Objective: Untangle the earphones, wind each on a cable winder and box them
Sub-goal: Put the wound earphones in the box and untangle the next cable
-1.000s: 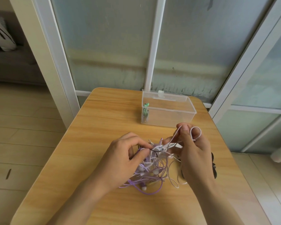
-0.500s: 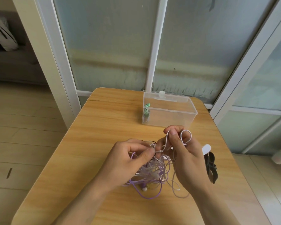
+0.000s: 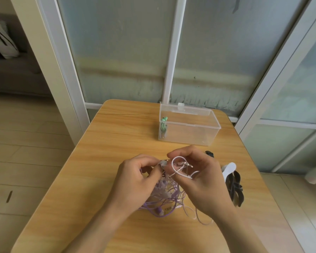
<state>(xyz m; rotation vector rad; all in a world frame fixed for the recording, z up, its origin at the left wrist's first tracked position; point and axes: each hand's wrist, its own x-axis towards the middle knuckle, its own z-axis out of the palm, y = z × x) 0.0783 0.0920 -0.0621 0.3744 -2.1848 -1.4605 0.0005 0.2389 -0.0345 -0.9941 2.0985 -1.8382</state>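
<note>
No legible text, labels, brands or numbers.
A small dark mark on a piece within the earphone tangle, near the desk's front edge, may be print but is too small and blurred to read; the clear box at the desk's far edge bears no readable marking.

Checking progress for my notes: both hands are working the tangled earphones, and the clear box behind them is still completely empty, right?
Not quite. The head view shows the clear box already holds one green earphone bundle at its left end. The rest stands: the left hand and right hand both pinch the tangled earphones.
</note>
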